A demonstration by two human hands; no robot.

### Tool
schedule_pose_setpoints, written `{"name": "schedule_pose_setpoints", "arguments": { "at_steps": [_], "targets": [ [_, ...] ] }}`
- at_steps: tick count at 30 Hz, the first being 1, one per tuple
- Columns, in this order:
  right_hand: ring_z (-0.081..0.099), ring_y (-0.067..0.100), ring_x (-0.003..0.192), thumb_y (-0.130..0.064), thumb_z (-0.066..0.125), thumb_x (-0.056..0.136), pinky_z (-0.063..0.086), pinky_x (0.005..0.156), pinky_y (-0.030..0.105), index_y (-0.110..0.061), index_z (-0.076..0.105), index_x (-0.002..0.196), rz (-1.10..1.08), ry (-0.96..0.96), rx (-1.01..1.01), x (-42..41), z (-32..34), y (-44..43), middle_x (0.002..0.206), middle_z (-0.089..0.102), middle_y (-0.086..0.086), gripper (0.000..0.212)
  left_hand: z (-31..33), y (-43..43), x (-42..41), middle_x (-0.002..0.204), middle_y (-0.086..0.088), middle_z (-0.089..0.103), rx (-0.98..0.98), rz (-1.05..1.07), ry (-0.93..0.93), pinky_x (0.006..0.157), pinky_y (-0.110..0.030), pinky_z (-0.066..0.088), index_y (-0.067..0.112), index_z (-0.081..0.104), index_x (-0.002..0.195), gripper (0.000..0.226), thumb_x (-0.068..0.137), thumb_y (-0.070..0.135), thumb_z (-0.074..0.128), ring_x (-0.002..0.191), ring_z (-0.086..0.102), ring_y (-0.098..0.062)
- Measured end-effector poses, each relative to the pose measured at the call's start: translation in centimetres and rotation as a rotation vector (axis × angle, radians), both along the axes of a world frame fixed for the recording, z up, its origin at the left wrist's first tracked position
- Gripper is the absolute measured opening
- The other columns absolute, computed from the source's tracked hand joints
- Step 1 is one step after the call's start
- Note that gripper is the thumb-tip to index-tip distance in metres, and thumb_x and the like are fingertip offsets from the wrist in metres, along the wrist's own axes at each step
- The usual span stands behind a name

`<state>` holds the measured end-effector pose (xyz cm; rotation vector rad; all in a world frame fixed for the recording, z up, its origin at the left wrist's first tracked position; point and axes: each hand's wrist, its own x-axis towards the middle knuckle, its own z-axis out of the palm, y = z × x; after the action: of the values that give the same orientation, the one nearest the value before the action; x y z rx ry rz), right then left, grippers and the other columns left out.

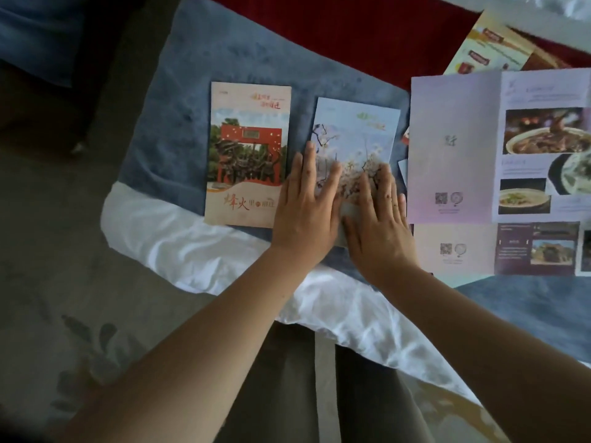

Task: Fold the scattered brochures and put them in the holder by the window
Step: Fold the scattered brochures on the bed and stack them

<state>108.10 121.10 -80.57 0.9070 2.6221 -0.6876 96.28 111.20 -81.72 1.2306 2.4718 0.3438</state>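
Note:
A folded pale blue brochure with blossom branches [358, 132] lies on the blue blanket [198, 91]. My left hand [307, 206] and my right hand [377, 225] both press flat on its lower half, fingers straight and side by side. To the left of it lies a folded brochure with a red gate picture [248, 151], untouched. On the right an unfolded lilac brochure with food photos [499, 148] is spread open, and another unfolded one with a purple panel [499, 247] lies just below it. No holder is in view.
A yellow leaflet [486, 46] lies at the top right on a red cloth [351, 30]. White bed sheet [224, 251] shows along the bed's near edge. Patterned carpet [64, 298] covers the floor at left. My legs stand close to the bed edge.

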Motion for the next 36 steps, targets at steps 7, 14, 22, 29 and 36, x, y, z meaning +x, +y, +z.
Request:
{"name": "schedule_pose_setpoints", "arguments": {
  "at_steps": [7, 14, 22, 29, 36],
  "targets": [
    [-0.012, 0.035, 0.156, -0.026, 0.047, 0.105, 0.001, 0.127, 0.046, -0.003, 0.007, 0.162, 0.048, 0.056, -0.104, -2.6, 0.6, -0.9, 0.169, -0.01, 0.018, 0.073, 0.8, 0.4, -1.7, 0.16, -0.024, 0.037, 0.173, 0.102, 0.078, 0.118, -0.057, 0.032, -0.002, 0.049, 0.148, 0.05, 0.107, 0.025, 0.045, 0.142, 0.038, -0.05],
    [-0.012, 0.032, 0.156, -0.025, 0.048, 0.105, -0.005, 0.125, 0.039, -0.004, 0.006, 0.162, 0.132, 0.112, -0.139, -7.8, 0.8, -3.8, 0.17, -0.009, 0.016, 0.074, 1.0, -2.9, -6.5, 0.163, -0.017, 0.036, 0.132, 0.189, 0.201, 0.118, -0.058, 0.033, 0.005, 0.048, 0.151, 0.049, 0.107, 0.025, 0.041, 0.148, 0.032, -0.047],
    [-0.011, 0.032, 0.157, -0.033, 0.04, 0.105, 0.0, 0.128, 0.045, -0.003, 0.006, 0.162, 0.251, 0.069, -0.075, -10.9, -0.1, -7.3, 0.17, -0.011, 0.016, 0.073, 0.3, -7.8, -9.8, 0.164, -0.02, 0.033, 0.12, 0.292, 0.145, 0.116, -0.052, 0.039, 0.004, 0.046, 0.152, 0.051, 0.106, 0.025, 0.043, 0.146, 0.037, -0.043],
    [-0.009, 0.042, 0.155, -0.033, 0.028, 0.104, 0.002, 0.127, 0.051, -0.003, 0.006, 0.162, 0.255, 0.038, -0.007, -10.0, 0.0, -8.2, 0.167, -0.01, 0.027, 0.068, 0.6, -6.7, -10.0, 0.165, -0.021, 0.028, 0.186, 0.397, -0.053, 0.119, -0.047, 0.037, 0.008, 0.039, 0.157, 0.06, 0.102, 0.025, 0.055, 0.15, 0.032, -0.039],
    [-0.013, 0.047, 0.153, -0.029, 0.031, 0.107, 0.001, 0.126, 0.054, -0.004, 0.005, 0.162, 0.24, 0.026, 0.015, -10.2, -0.4, -8.4, 0.165, -0.014, 0.028, 0.065, -0.1, -5.6, -11.5, 0.161, -0.019, 0.037, 0.264, 0.343, -0.065, 0.12, -0.044, 0.037, 0.006, 0.048, 0.151, 0.049, 0.102, 0.014, 0.053, 0.149, 0.036, -0.036]
  ]
}}
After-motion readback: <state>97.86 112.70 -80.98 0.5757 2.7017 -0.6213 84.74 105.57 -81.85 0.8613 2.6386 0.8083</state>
